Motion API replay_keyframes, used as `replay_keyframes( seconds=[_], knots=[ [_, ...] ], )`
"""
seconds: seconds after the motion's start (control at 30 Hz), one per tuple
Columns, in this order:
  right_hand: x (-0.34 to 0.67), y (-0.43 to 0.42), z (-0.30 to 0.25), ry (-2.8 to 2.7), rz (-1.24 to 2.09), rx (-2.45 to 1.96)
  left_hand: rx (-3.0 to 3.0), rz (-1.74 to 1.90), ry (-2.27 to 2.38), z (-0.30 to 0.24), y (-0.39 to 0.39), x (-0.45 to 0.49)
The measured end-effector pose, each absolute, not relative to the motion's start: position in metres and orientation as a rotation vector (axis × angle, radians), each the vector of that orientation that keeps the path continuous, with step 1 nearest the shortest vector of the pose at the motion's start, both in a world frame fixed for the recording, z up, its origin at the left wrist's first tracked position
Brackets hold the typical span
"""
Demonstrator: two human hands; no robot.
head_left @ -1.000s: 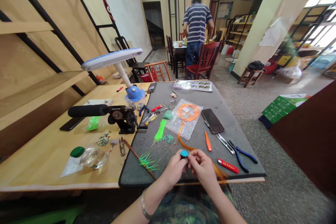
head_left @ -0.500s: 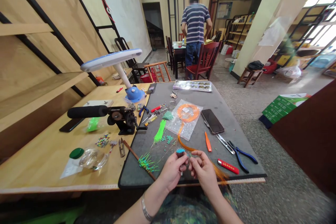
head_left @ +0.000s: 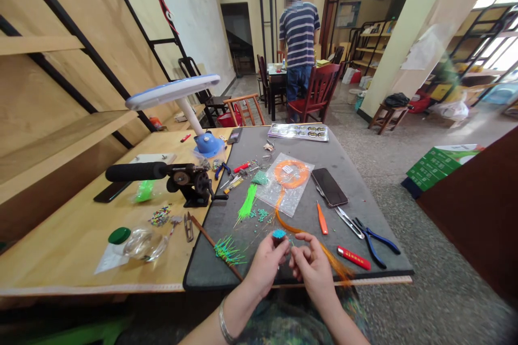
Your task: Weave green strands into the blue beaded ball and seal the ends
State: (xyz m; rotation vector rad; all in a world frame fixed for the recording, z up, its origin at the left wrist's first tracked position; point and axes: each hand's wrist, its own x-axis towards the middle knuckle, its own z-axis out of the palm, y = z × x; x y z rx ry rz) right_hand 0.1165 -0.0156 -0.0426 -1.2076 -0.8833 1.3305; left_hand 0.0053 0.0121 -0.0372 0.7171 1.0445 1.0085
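My left hand [head_left: 267,261] is closed on a small piece with a turquoise tuft [head_left: 278,234] on top, held just above the near edge of the grey mat [head_left: 291,210]. My right hand [head_left: 311,263] is pinched close beside it, fingertips at the piece; what those fingers hold is too small to make out. A long orange strand [head_left: 324,250] runs under my right hand toward an orange coil in a clear bag [head_left: 287,180]. A stick with turquoise and green bristles [head_left: 224,250] lies just left of my left hand.
On the mat lie a black phone [head_left: 328,186], blue-handled pliers [head_left: 376,237], a red lighter [head_left: 354,257], an orange tool [head_left: 321,218], neon green strands [head_left: 246,200] and loose beads. A black vise [head_left: 190,183] and blue lamp [head_left: 206,143] stand on the wooden table. A person in a striped shirt [head_left: 298,35] stands far back.
My hands have dropped slightly and drawn closer to me, turning the tufted piece. The person at the back has shifted a little left.
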Motion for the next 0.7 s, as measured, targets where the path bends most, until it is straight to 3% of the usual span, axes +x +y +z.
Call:
replay_keyframes(
  seconds=[0.7],
  knots=[
    [0.117,-0.015,-0.039,-0.818,1.344,-1.224,1.306,1.112,1.139,-0.036,0.009,-0.001]
  ],
)
